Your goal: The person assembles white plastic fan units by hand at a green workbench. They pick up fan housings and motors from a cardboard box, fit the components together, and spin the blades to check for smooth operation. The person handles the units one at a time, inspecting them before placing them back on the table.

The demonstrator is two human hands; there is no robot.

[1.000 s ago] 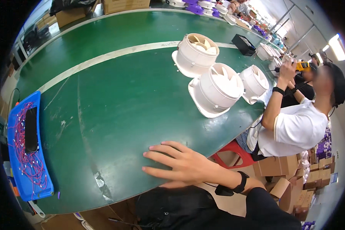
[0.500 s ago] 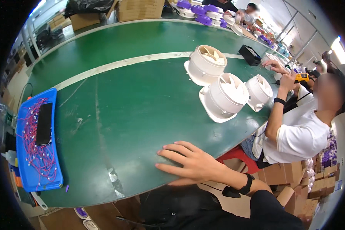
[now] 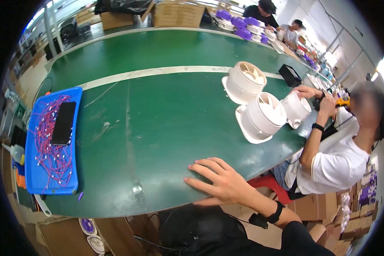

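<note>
My right hand [image 3: 226, 184] rests palm down near the front edge of the green table [image 3: 175, 141], fingers spread and holding nothing. A black band [image 3: 276, 212] circles that wrist. My left hand is out of view. Nearest to my hand, farther up the table, stands a white round fan housing [image 3: 260, 118] with blades inside. Another white fan [image 3: 245, 83] stands behind it, and a smaller white fan [image 3: 297, 110] sits to its right. A seated co-worker's hand [image 3: 305, 91] reaches to the top of the smaller fan.
A blue tray [image 3: 77, 136] at the left holds tangled red wires [image 3: 49, 149] and a black phone [image 3: 64, 123]. A small black box [image 3: 289, 75] stands at the far right. Purple and white parts [image 3: 243, 33] and cardboard boxes [image 3: 178, 15] lie beyond the far edge.
The view has shifted, so the table's contents appear displaced. The co-worker's hand has come down onto the smaller fan. My right hand keeps its spread pose on the table.
</note>
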